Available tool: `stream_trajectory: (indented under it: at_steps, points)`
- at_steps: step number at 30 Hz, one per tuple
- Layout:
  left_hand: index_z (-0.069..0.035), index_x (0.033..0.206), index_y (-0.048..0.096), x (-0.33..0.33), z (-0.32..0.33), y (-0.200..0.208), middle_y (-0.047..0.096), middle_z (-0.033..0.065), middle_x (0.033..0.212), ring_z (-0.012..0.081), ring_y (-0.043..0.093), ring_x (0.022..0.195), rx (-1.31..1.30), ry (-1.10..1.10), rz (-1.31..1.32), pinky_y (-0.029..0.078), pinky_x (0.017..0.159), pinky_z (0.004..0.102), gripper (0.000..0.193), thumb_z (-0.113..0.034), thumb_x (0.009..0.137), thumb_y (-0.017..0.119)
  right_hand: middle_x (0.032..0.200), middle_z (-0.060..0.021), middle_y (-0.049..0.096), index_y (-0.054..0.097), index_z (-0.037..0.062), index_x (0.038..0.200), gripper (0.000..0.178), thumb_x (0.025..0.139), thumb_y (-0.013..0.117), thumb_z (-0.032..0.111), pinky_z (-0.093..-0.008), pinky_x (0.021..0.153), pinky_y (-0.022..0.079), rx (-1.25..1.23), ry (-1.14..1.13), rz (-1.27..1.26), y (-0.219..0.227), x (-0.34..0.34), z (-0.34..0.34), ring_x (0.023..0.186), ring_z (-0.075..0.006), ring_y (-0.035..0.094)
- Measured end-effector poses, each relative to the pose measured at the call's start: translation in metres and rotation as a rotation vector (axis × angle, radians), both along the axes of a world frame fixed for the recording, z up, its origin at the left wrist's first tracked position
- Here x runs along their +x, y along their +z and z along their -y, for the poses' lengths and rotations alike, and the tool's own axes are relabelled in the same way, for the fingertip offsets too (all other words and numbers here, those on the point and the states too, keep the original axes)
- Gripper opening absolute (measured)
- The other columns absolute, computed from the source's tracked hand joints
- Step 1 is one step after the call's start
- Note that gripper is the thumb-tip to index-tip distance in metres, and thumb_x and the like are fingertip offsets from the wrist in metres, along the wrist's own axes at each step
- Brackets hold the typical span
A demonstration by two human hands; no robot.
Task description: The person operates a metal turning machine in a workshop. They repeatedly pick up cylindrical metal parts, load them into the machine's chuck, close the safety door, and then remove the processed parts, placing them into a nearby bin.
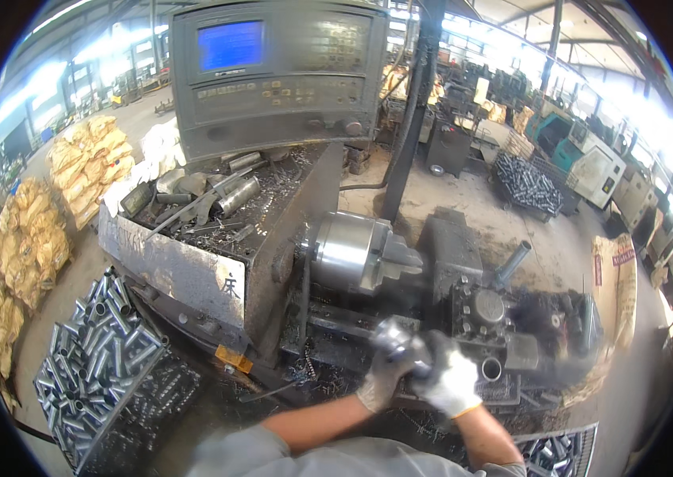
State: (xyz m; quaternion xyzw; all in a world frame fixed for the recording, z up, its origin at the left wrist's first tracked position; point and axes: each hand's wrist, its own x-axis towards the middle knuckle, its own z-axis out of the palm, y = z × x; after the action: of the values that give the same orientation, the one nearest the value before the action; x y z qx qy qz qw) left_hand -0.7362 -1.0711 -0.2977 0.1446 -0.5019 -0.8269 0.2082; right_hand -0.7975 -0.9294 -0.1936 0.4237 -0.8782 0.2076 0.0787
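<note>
Both my hands wear white work gloves and meet in front of the lathe's tool post. My left hand (pixel 386 375) wraps round a shiny, short cylindrical metal part (pixel 397 339), blurred by motion. My right hand (pixel 451 379) is closed against the same part's right side, where a dark piece shows between the gloves; what that is I cannot make out. Up and to the left of the hands is the lathe chuck (pixel 346 248), its stepped jaws facing right. Beside my right hand stands the tool post (pixel 479 310), with a round hollow holder (pixel 491 368) below it.
A crate of metal tubes (pixel 98 358) stands at lower left, another bin (pixel 563 455) at lower right. Above the headstock hangs a control panel (pixel 277 103) with a blue screen. Metal pieces and chips litter the headstock top (pixel 273 199). Yellowish sacks (pixel 30 238) line the left.
</note>
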Motion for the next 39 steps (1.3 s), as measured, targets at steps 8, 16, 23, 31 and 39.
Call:
stream_trajectory:
  at_steps: [8, 16, 23, 31, 39]
  points:
    - [-0.010, 0.134, 0.070, 0.013, -0.006, -0.105, 0.072, 0.0095, 0.126, 0.0232, 0.070, 0.113, 0.131, -0.209, 0.424, 0.061, 0.093, 0.0400, 0.039, -0.036, 0.105, 0.066, 0.106, -0.0122, 0.074, 0.066, 0.0055, 0.136, 0.067, 0.080, 0.087, 0.038, -0.0401, 0.069, 0.057, -0.100, -0.005, 1.226, -0.135, -0.002, -0.050, 0.083, -0.0216, 0.070]
    - [-0.006, 0.099, 0.070, 0.017, -0.002, -0.063, 0.073, 0.0084, 0.101, 0.0261, 0.070, 0.095, 0.526, -0.185, 0.269, 0.057, 0.091, 0.0454, 0.025, -0.026, 0.095, 0.056, 0.092, -0.0241, 0.077, 0.076, -0.0028, 0.101, 0.059, 0.070, 0.085, 0.046, -0.0474, 0.081, 0.058, -0.090, -0.226, 0.965, -0.168, 0.049, -0.266, 0.086, -0.0373, 0.074]
    - [0.000, 0.116, 0.068, 0.034, 0.014, -0.044, 0.073, 0.0081, 0.105, 0.0266, 0.073, 0.086, -0.625, -0.365, 0.136, 0.062, 0.076, 0.0440, 0.039, -0.036, 0.102, 0.058, 0.080, -0.0091, 0.076, 0.079, -0.0020, 0.105, 0.050, 0.075, 0.094, 0.035, -0.0370, 0.052, 0.060, -0.385, -1.570, 1.128, -0.219, 0.100, -0.481, 0.060, -0.0205, 0.072]
    - [-0.001, 0.130, 0.066, 0.025, -0.012, -0.028, 0.076, 0.0138, 0.114, 0.0295, 0.075, 0.096, 0.481, -0.473, 0.335, 0.063, 0.082, 0.0478, 0.048, -0.042, 0.108, 0.055, 0.105, -0.0194, 0.079, 0.063, 0.0065, 0.142, 0.066, 0.084, 0.085, 0.031, -0.0431, 0.087, 0.060, -0.393, -0.775, 0.304, -0.129, -0.004, -0.317, 0.095, -0.0362, 0.077]
    - [-0.006, 0.132, 0.065, 0.053, -0.009, -0.007, 0.075, 0.0100, 0.110, 0.0248, 0.076, 0.094, 0.420, -0.466, 0.364, 0.065, 0.082, 0.0409, 0.054, -0.054, 0.108, 0.059, 0.104, -0.0184, 0.079, 0.075, 0.0116, 0.121, 0.048, 0.081, 0.086, 0.036, -0.0449, 0.084, 0.063, -0.141, -0.266, 0.456, -0.059, -0.031, -0.098, 0.095, -0.0362, 0.078]
